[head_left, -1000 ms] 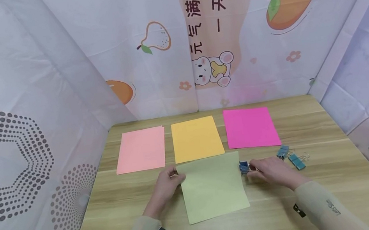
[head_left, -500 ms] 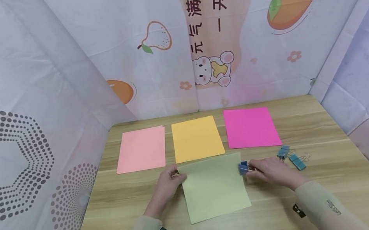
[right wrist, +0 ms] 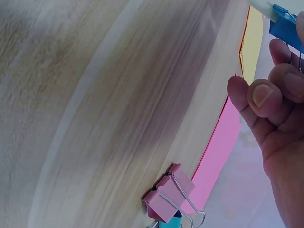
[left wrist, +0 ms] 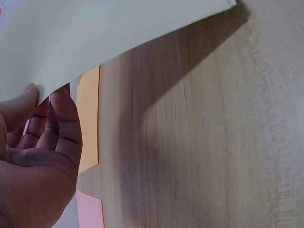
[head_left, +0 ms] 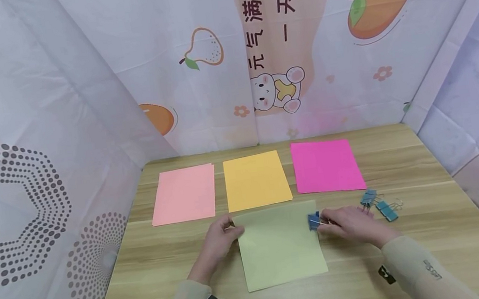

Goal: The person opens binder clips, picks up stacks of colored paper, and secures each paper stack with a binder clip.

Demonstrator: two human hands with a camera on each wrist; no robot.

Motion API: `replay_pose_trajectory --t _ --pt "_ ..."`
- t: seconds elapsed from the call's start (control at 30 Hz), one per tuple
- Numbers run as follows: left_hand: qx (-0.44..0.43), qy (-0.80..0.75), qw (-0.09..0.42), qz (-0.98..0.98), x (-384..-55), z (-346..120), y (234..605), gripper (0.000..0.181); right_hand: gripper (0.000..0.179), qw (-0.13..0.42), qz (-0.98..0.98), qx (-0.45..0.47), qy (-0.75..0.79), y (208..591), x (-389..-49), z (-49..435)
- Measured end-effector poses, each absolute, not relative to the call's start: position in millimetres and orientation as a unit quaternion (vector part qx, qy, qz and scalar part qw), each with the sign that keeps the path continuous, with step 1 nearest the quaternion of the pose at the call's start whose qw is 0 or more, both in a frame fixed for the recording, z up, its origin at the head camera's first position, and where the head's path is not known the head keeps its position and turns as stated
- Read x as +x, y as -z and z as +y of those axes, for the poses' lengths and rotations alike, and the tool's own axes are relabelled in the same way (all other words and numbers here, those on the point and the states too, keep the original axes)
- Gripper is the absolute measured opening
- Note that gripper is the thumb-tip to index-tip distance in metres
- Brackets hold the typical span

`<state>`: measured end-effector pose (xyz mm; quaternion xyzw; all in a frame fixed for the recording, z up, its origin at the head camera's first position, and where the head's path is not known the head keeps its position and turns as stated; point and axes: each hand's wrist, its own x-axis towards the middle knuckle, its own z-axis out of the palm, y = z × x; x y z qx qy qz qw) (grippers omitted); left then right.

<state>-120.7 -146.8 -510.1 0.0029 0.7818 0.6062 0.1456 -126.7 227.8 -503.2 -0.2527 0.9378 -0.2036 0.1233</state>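
My left hand (head_left: 220, 239) pinches the left edge of a pale green square sheet of paper (head_left: 281, 251) between thumb and fingers. In the left wrist view the sheet's near edge (left wrist: 128, 38) is raised off the table and casts a shadow. With its thumb and fingers my right hand (head_left: 348, 223) pinches the wire handles of a blue binder clip (head_left: 314, 221). That clip sits over the sheet's right edge, and in the right wrist view the blue clip (right wrist: 285, 27) shows at the paper, partly behind the fingers.
Along the back lie light pink paper (head_left: 183, 195), orange-yellow paper (head_left: 257, 182) and magenta paper (head_left: 327, 167). Teal binder clips (head_left: 386, 211) lie right of my right hand; a pink binder clip (right wrist: 168, 192) shows in the right wrist view. Curtains hang around the wooden table (head_left: 441, 243).
The blue binder clip in my right hand has moved slightly left and now overlaps the sheet's right edge. The green sheet has shifted slightly right with my left hand.
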Motion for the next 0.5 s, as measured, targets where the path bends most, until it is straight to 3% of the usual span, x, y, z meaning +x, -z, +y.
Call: replay_pose_trajectory --t 0.5 --pt "0.01 -0.6 0.149 0.786 -124.0 -144.9 514.2 0.012 0.032 0.13 0.933 -0.262 0.208 507.6 -126.3 228.2"
